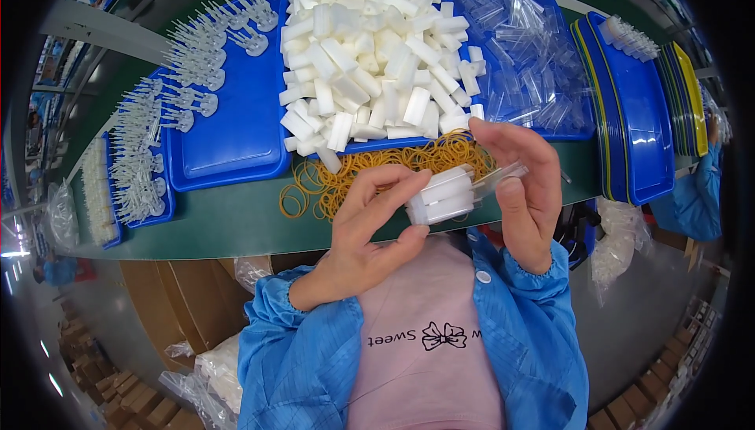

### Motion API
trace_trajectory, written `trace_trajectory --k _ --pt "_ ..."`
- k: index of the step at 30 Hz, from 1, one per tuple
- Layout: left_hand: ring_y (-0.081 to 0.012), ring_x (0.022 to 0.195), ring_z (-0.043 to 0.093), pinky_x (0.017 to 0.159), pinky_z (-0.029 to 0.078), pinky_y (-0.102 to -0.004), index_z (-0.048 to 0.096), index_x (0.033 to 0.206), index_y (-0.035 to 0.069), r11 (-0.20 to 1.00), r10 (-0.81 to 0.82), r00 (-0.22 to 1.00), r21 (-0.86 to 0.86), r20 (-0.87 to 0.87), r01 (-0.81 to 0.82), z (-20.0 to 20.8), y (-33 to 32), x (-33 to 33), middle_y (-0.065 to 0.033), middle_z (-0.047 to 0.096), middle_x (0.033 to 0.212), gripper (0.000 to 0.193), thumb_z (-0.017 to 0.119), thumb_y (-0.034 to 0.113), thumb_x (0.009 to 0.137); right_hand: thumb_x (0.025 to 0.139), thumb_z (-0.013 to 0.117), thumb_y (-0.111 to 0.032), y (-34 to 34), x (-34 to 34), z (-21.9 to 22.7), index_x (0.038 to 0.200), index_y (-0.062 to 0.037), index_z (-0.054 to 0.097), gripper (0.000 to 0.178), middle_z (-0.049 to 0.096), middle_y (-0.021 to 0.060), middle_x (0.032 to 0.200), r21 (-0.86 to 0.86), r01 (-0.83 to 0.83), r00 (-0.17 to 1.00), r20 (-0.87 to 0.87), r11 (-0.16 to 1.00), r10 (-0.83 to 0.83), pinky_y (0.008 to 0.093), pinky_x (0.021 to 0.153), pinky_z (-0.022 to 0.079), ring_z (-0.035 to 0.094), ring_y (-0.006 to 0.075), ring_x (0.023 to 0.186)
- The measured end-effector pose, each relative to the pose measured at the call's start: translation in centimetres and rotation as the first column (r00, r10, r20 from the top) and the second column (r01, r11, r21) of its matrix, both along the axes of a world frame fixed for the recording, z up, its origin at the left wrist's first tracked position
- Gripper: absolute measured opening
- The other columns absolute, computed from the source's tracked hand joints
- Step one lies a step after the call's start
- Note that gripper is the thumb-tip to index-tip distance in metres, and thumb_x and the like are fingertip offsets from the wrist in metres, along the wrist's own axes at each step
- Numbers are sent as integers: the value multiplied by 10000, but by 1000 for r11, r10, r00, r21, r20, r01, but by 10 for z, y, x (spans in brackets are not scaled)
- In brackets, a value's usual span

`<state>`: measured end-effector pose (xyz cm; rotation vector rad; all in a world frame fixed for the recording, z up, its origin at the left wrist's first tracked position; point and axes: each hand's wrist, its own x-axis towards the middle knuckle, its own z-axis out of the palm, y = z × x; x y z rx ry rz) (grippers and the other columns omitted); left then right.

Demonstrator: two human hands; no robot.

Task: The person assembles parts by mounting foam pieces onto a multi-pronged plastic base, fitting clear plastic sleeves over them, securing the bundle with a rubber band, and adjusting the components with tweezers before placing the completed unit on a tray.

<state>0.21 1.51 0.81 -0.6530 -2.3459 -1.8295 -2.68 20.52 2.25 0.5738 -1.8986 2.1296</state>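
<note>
My left hand (368, 233) is closed around the near end of a small bundle of white foam blocks (444, 196), which seem to have clear plastic on them. My right hand (525, 194) is closed, its thumb against a short clear plastic piece (503, 177) that points toward the bundle's right end; whether the two touch I cannot tell. Just beyond the hands lies a spread of yellow rubber bands (346, 181). Past them, a blue tray holds a heap of white foam blocks (370, 60).
Clear plastic pieces (527, 44) fill a blue tray at the back right. White thin-stemmed parts (193, 52) stand on blue trays (228, 143) to the left. Stacked blue and yellow trays (641, 123) are at the right. The green tabletop (212, 229) ends just before my body.
</note>
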Motion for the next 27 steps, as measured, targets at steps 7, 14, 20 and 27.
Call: trace_trajectory --k 7,14,20,27 --pt "-224 996 507 841 431 -298 562 1176 -13 982 92 993 161 69 -102 -8 -1 6 -144 485 1138 497 675 29 694 902 527 -125 21 2 7 1105 17 509 248 570 120 1004 383 -41 997 82 923 10 298 809 445 566 185 927" --pt "-220 937 520 769 456 -287 575 1175 -1 999 10 1000 -51 -13 -11 8 2 0 -132 486 1065 508 668 24 676 837 605 -63 23 1 9 1049 8 518 240 574 95 927 322 -82 996 60 943 66 269 754 446 567 145 840" --pt "-206 916 529 721 504 -287 586 1173 14 996 25 993 -78 -119 -34 15 2 2 -132 477 1048 535 668 -10 645 766 687 -44 24 5 15 1036 18 484 343 600 132 980 -61 -162 955 240 985 172 280 790 465 584 161 858" --pt "-201 861 555 710 543 -285 605 1147 16 996 26 985 -81 -169 -40 22 5 -1 -123 477 1016 549 667 -44 606 708 750 -37 28 3 15 1005 24 504 390 616 146 948 -143 -200 954 198 969 226 296 784 482 612 189 885"
